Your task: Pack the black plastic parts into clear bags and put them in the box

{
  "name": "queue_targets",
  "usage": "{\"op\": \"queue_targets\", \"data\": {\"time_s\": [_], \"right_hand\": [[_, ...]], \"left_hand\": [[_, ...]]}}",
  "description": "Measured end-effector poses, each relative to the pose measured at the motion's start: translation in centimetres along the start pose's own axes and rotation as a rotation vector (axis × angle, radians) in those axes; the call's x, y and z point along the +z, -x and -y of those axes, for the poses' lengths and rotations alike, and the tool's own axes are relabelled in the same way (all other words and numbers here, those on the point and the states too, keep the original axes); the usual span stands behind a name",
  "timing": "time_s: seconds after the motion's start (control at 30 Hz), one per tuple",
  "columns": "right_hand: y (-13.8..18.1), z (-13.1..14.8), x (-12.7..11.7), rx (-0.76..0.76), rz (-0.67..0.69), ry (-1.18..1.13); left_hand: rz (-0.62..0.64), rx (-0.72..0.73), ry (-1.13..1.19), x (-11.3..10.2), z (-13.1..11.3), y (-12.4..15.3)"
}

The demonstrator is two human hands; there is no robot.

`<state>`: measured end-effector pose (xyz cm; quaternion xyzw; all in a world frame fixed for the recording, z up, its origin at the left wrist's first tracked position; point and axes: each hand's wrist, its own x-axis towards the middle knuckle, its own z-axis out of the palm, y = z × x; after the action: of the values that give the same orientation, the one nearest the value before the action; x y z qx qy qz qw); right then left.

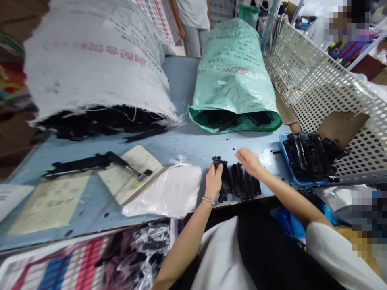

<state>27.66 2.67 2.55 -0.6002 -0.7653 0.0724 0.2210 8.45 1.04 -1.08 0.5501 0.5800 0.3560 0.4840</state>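
Observation:
My left hand (214, 181) is closed around a long black plastic part (225, 187) near the front edge of the table, thumb on its upper end. Just right of it, several similar black plastic parts (247, 183) lie side by side in a row. My right hand (250, 162) hovers over the far end of that row, its fingers curled together; whatever they may hold is hidden. A white plastic bag (169, 191) of flat contents lies to the left of my left hand.
A white woven sack (102, 60) and a green sack (236, 76), both with black parts at their mouths, lie at the back. On the right, a blue basket (287, 161) holds black parts beside a perforated metal panel (320, 72). A black-handled brush (127, 163) rests on a pad (117, 185).

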Motion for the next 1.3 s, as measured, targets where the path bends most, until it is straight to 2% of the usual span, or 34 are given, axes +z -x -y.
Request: {"op": "queue_targets", "data": {"time_s": [0.07,0.13,0.17,0.23,0.37,0.5,0.57,0.67,0.73,0.8,0.87,0.93,0.97,1.03,1.13,1.2,1.3], "right_hand": [[-4.9,-4.5,-1.6,0.204,-0.049,0.091],[-9.2,-8.3,-2.9,0.458,-0.072,0.24],[-10.8,-9.7,-3.4,0.555,-0.053,0.287],[-12.8,-11.5,-3.8,0.649,-0.002,0.324],[-13.3,-12.3,-4.2,0.635,0.044,0.275],[-10.6,-11.1,-5.4,0.636,0.061,0.156],[-7.7,-9.1,-5.5,0.607,0.086,0.078],[-1.5,-3.8,-4.4,0.5,0.1,-0.065],[2.4,0.2,-3.4,0.289,0.011,-0.288],[4.7,3.1,-3.1,0.123,0.006,-0.397],[4.8,4.3,-3.4,0.031,-0.098,-0.326],[3.2,3.9,-4.0,-0.061,-0.205,-0.141],[2.1,3.4,-4.2,-0.126,-0.215,-0.049],[-0.2,2.6,-4.4,-0.277,-0.145,0.068],[-2.7,2.5,-4.1,-0.426,-0.038,0.085],[-3.4,3.2,-3.8,-0.421,-0.022,0.025],[-2.5,4.7,-3.3,-0.313,-0.019,-0.091]], "left_hand": [[0.02,0.079,-0.123,0.6,1.0,0.4],[-0.015,0.185,-0.225,1.5,1.7,0.7],[-0.035,0.23,-0.268,2.0,2.0,0.8],[-0.062,0.285,-0.32,2.7,2.5,0.9],[-0.076,0.304,-0.282,2.7,3.4,0.5],[-0.052,0.18,-0.078,1.2,3.2,0.2],[-0.035,0.123,0.046,0.8,2.0,0.0],[0.038,0.134,0.261,0.9,-1.4,-0.2],[0.097,0.126,0.408,1.1,-3.9,-0.2],[0.153,0.068,0.493,0.9,-5.9,-0.1],[0.205,0.023,0.512,0.2,-7.0,0.4],[0.238,0.032,0.513,-0.8,-7.5,1.3],[0.244,0.041,0.514,-1.3,-7.5,1.7],[0.262,0.044,0.501,-2.2,-7.6,2.5],[0.232,0.054,0.432,-3.2,-7.6,2.9],[0.154,0.084,0.392,-3.6,-7.6,2.6],[0.039,0.087,0.391,-4.3,-7.7,1.8]]}}
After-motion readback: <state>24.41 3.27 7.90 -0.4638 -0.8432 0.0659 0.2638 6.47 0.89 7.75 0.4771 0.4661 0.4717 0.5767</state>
